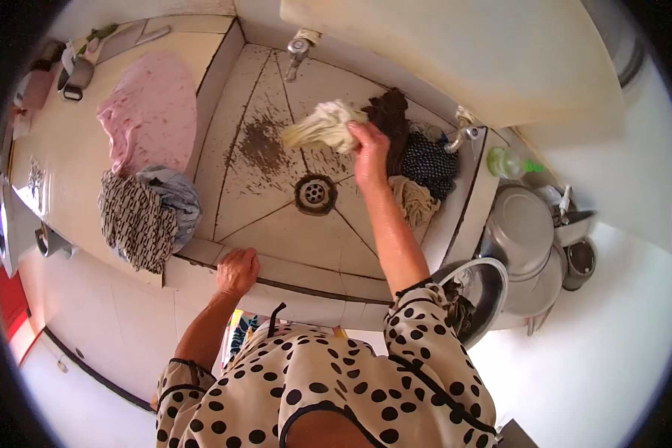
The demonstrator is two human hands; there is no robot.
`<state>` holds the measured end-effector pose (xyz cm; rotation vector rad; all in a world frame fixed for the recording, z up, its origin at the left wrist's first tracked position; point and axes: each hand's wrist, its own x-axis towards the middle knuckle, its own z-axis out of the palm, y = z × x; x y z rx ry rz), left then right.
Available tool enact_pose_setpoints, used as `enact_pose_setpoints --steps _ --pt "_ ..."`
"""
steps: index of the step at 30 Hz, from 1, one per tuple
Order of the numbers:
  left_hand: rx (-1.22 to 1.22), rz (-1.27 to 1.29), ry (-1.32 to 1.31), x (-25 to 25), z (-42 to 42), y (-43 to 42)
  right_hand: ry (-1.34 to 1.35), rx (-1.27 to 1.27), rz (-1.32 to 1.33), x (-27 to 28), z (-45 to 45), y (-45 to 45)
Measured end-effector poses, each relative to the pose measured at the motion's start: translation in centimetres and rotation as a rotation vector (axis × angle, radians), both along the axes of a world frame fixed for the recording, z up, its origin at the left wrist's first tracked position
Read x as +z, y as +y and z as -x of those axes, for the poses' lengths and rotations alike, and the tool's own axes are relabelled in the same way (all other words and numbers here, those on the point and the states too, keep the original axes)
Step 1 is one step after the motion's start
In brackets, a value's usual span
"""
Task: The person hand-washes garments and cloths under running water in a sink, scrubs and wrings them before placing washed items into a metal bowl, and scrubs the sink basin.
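Here's the sink (306, 246), one of it, wide and pale, with dark seams running across its floor. To its left is one counter (67, 164), and three cloths lie on that: one pink cloth (155, 112) spread out, one patterned cloth (134, 220) heaped at the near end, and one blue cloth (178, 196) bunched right against it. Over on the right, just outside the sink, one metal pan (519, 231), and nearer the person one basin (494, 299) with something dark inside.

Back in the sink, three cloths crowd the right side: one dotted cloth (429, 166), one brown cloth (388, 119) and one beige cloth (413, 200). And the fourth over there, one cream cloth (325, 127), is gripped in the right hand (369, 149), fingers closed on its right end; whether it touches the floor below, I can't tell.

The left hand (238, 270) rests on the sink's front edge, fingers bent; gripping or only leaning, I can't tell.

Two taps now, one at the back (299, 54), one at the right. One round drain (316, 195) sits nearer the person than the cream cloth. One green bottle (504, 162) lies beside the right-hand tap. Smallest of all, dark specks (263, 145) scatter left of the cream cloth, too many to count.
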<state>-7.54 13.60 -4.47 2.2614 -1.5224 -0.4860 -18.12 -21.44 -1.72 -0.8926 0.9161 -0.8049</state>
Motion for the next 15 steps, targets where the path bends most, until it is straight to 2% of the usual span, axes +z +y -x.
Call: enact_pose_setpoints --steps 3,4,7,8,9,10,11,12,13,14,15 --pt "0.002 -0.039 0.01 0.6 0.0 0.2 -0.211 0.063 -0.179 0.6 -2.2 1.8" --pt "0.008 -0.062 0.034 0.5 -0.1 0.4 -0.123 0.168 -0.183 -0.3 -2.2 1.6" --pt "0.024 -0.034 0.004 1.1 0.2 0.0 0.292 0.302 0.128 -1.2 -1.3 -0.4" --pt "0.03 -0.009 -0.025 1.3 0.2 -0.3 0.44 0.266 0.35 -4.2 0.2 -2.4" --pt "0.023 0.001 -0.024 1.3 0.1 -0.3 0.614 0.113 0.667 -5.6 1.8 -4.7" --pt "0.017 0.009 -0.024 1.3 0.0 -0.2 0.78 0.057 0.731 -3.9 3.2 -6.4" --pt "0.013 0.017 -0.024 1.3 0.0 -0.1 0.942 -0.03 0.916 -3.7 5.2 -8.5" --pt "0.002 0.006 -0.014 1.3 0.0 -0.1 1.096 -0.095 1.062 -6.3 7.8 -11.5" --pt "-0.002 -0.007 -0.007 1.5 0.0 -0.2 1.284 -0.058 1.099 -6.9 10.1 -13.2" --pt "0.002 -0.023 -0.002 1.6 -0.1 0.0 1.339 0.012 1.021 -9.2 12.7 -15.4" --pt "0.012 -0.026 0.002 1.6 -0.1 0.1 1.482 0.124 0.797 -9.1 13.7 -15.7"
